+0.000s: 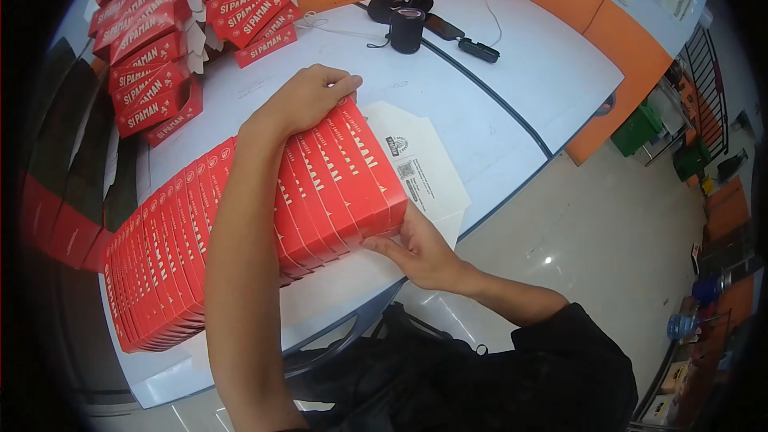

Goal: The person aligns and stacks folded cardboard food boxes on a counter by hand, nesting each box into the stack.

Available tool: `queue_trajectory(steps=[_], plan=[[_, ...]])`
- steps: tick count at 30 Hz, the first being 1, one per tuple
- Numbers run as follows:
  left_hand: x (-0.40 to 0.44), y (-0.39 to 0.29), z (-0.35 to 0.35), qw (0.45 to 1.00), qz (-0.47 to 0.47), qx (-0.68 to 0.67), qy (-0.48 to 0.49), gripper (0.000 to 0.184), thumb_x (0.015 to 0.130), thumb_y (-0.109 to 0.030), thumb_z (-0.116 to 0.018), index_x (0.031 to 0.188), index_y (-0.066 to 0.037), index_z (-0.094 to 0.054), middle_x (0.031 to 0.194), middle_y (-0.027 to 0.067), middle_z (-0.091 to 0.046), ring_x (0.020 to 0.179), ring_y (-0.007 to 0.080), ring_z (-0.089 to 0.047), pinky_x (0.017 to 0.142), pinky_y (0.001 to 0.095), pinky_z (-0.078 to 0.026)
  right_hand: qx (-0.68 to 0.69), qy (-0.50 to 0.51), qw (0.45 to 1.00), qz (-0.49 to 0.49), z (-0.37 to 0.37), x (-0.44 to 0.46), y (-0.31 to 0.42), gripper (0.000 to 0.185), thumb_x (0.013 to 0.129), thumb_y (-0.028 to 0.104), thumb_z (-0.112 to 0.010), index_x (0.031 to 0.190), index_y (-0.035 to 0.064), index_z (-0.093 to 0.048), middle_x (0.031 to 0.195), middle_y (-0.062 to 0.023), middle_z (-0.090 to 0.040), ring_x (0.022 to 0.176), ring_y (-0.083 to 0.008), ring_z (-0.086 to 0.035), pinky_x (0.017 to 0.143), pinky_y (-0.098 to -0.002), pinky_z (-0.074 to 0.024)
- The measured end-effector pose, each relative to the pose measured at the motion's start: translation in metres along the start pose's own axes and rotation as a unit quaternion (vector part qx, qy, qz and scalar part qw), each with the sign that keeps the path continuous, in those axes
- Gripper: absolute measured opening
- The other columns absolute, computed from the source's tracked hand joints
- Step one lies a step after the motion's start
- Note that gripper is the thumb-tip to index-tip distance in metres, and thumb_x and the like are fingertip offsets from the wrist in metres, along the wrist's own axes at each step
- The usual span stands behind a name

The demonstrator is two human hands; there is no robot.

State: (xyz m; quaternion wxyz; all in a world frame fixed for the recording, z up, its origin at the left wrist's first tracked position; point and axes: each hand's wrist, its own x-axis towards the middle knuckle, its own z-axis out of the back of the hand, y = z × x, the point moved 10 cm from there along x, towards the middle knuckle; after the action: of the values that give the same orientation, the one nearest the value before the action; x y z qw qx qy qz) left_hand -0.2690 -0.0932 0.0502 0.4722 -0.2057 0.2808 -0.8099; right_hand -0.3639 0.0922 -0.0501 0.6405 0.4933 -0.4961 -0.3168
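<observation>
A long row of red folded boxes (172, 244) stands packed on edge along the table, white lettering on their narrow faces. My left hand (312, 100) reaches across the row, its fingers curled at the far top edge of the boxes near the right end. My right hand (424, 250) grips the near lower corner of the end red box (372, 172), thumb in front and the other fingers partly hidden behind it. Just beyond that end lies a flat cream-white carton (424, 164) with a printed logo and code, partly covered by the row.
Tall stacks of red boxes (152, 40) marked SI PAMAN rise at the back left. On the white table (552, 56) are a black cylindrical speaker (406, 30), dark small devices (478, 50) and a black cable (488, 96). A green bin (638, 130) stands on the floor to the right.
</observation>
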Motion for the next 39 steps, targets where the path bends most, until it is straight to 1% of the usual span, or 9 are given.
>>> queue_trajectory(steps=[8,14,17,21,27,30,31,34,39], plan=[[0.000,0.000,-0.005,0.999,0.014,0.013,0.045,0.044,0.108,-0.038,-0.050,0.097,-0.001,-0.071,0.084,0.0088,-0.070,0.075,0.0162,-0.064,0.080,0.0318,-0.051,0.075,0.040,0.996,-0.040,-0.001,-0.001,-0.013,0.059,0.103,0.009,-0.066,0.151,-0.0028,-0.033,0.141,-0.0190,-0.057,0.129,-0.0225,-0.059,0.109,-0.0373,-0.0490],[-0.002,0.001,0.006,0.985,-0.076,-0.147,-0.043,0.047,0.113,-0.035,-0.039,0.119,0.000,-0.069,0.120,0.0121,-0.071,0.105,0.0189,-0.065,0.097,0.0325,-0.049,0.054,0.106,0.993,-0.003,0.055,0.046,0.017,0.061,0.109,0.037,-0.054,0.151,-0.0036,-0.038,0.147,-0.0179,-0.053,0.142,-0.0278,-0.047,0.120,-0.0453,-0.0362],[-0.001,0.012,0.007,0.980,-0.039,-0.185,-0.060,0.050,0.113,-0.037,-0.038,0.124,0.002,-0.067,0.121,0.0122,-0.071,0.106,0.0214,-0.065,0.099,0.0341,-0.049,-0.319,0.123,0.939,0.031,0.076,0.099,0.022,0.073,0.110,0.051,-0.037,0.154,-0.0067,-0.033,0.159,-0.0220,-0.042,0.151,-0.0356,-0.035,0.126,-0.0508,-0.0236],[-0.001,0.009,0.003,0.994,-0.022,-0.103,-0.038,0.053,0.112,-0.040,-0.038,0.119,0.002,-0.069,0.112,0.0114,-0.074,0.103,0.0199,-0.065,0.094,0.0335,-0.050,-0.610,0.259,0.748,0.039,0.051,0.111,-0.066,0.086,0.109,0.058,-0.026,0.161,-0.0096,-0.016,0.171,-0.0280,-0.011,0.160,-0.0416,-0.008,0.129,-0.0564,-0.0061],[-0.003,0.009,0.002,0.993,0.008,-0.114,-0.040,0.060,0.112,-0.048,-0.035,0.122,0.001,-0.069,0.110,0.0117,-0.074,0.098,0.0207,-0.067,0.095,0.0350,-0.050,-0.545,0.399,0.737,-0.010,0.059,0.133,-0.053,0.103,0.101,0.065,-0.048,0.162,-0.0089,-0.011,0.169,-0.0309,-0.015,0.158,-0.0427,-0.016,0.129,-0.0520,-0.0151],[-0.005,0.007,0.013,0.971,-0.005,-0.221,-0.091,0.069,0.112,-0.057,-0.029,0.130,0.000,-0.062,0.116,0.0144,-0.072,0.106,0.0240,-0.068,0.099,0.0381,-0.050,-0.427,0.325,0.843,-0.023,0.068,0.161,-0.002,0.106,0.094,0.053,-0.069,0.162,-0.0069,-0.014,0.167,-0.0302,-0.020,0.155,-0.0437,-0.023,0.127,-0.0510,-0.0240],[-0.006,0.008,0.019,0.959,-0.012,-0.261,-0.113,0.072,0.111,-0.060,-0.027,0.134,0.000,-0.060,0.119,0.0154,-0.071,0.109,0.0253,-0.068,0.101,0.0392,-0.050,-0.329,0.254,0.904,0.100,0.067,0.172,0.011,0.102,0.086,0.032,-0.083,0.162,-0.0002,-0.023,0.163,-0.0276,-0.029,0.152,-0.0436,-0.030,0.124,-0.0517,-0.0307],[-0.006,0.016,0.036,0.932,-0.025,-0.325,-0.161,0.079,0.109,-0.066,-0.022,0.141,0.000,-0.052,0.123,0.0181,-0.068,0.118,0.0277,-0.066,0.105,0.0415,-0.050,-0.250,0.149,0.872,0.393,0.064,0.156,0.032,0.094,0.083,0.023,-0.085,0.159,0.0074,-0.032,0.159,-0.0252,-0.037,0.148,-0.0418,-0.035,0.121,-0.0503,-0.0340],[-0.017,0.000,0.071,0.928,-0.085,-0.223,-0.285,0.064,0.113,-0.053,-0.032,0.143,-0.001,-0.053,0.119,0.0160,-0.071,0.113,0.0242,-0.067,0.102,0.0385,-0.049,-0.207,0.168,0.823,0.501,0.051,0.114,0.036,0.075,0.078,0.015,-0.085,0.144,0.0150,-0.050,0.155,-0.0176,-0.045,0.139,-0.0380,-0.042,0.114,-0.0483,-0.0387]])
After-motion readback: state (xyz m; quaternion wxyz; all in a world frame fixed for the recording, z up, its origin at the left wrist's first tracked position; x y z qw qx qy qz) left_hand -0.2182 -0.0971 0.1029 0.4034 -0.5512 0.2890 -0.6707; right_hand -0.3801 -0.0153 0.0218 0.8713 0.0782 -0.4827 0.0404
